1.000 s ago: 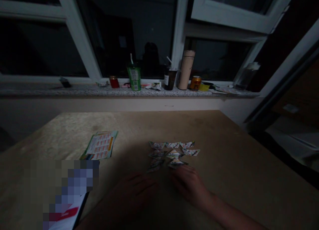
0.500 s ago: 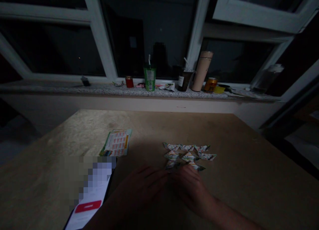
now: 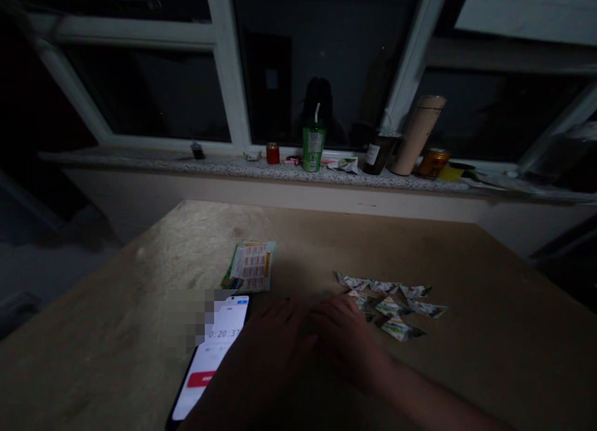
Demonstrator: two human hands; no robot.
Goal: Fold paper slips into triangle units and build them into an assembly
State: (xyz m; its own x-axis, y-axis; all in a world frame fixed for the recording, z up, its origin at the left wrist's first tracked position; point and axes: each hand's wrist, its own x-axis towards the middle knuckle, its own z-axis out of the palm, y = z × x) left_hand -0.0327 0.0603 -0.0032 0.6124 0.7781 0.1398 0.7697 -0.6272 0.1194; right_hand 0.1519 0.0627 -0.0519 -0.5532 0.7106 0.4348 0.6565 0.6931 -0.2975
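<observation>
My left hand [image 3: 280, 331] is low over the table beside the phone, its fingers stretched forward and the thumb apart, with nothing visible in it. Close by on its right, my right hand [image 3: 342, 328] reaches leftward, fingers extended and slightly bent; I see nothing held there either. Dim light blurs both hands. Folded paper boats [image 3: 390, 305], several in loose rows, lie just right of my right hand, which hides part of the nearest ones. A stack of printed paper sheets [image 3: 254, 268] lies beyond my left hand.
A lit phone [image 3: 193, 393] showing a timer lies left of my left forearm on the tan table [image 3: 121, 331]. On the stone windowsill stand a green cup [image 3: 313, 146], a red jar [image 3: 273, 153], a dark cup [image 3: 375, 154], a pink flask [image 3: 420, 132] and an orange can [image 3: 433, 163].
The view has turned left, so everything sits further right. My hands have shifted left relative to the boats, toward the sheets, uncovering the front boat. My left thumb now stands apart.
</observation>
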